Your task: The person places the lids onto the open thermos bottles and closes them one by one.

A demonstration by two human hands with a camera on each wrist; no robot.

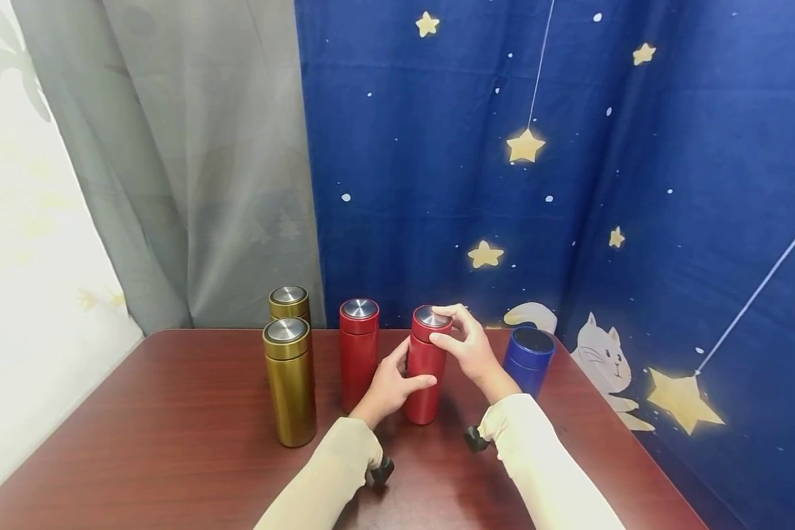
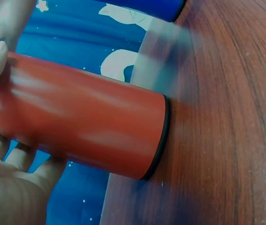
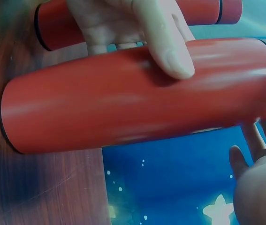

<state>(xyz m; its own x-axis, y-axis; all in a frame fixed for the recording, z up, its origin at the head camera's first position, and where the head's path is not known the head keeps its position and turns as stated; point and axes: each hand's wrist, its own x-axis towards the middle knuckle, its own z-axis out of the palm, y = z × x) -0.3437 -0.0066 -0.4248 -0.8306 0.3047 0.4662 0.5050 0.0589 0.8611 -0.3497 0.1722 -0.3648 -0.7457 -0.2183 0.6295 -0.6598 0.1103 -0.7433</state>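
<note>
A red thermos flask [image 1: 425, 368] with a shiny steel lid top stands upright on the table between both hands. My left hand [image 1: 389, 384] grips its body from the left, thumb across the front and fingers around the far side. The right hand [image 1: 467, 346] holds the red cap at the top, thumb in front and fingers over the lid's edge. In the left wrist view the flask's black base ring [image 2: 158, 138] sits at the wood surface. The right wrist view shows the left thumb [image 3: 175, 63] lying along the flask's body.
A second red flask [image 1: 359, 361] stands just left of the held one. Two gold flasks, one in front [image 1: 290, 390] and one behind [image 1: 288, 296], are farther left. A blue flask [image 1: 528, 361] stands beyond the right forearm. Curtains hang behind the wooden table [image 1: 192, 442].
</note>
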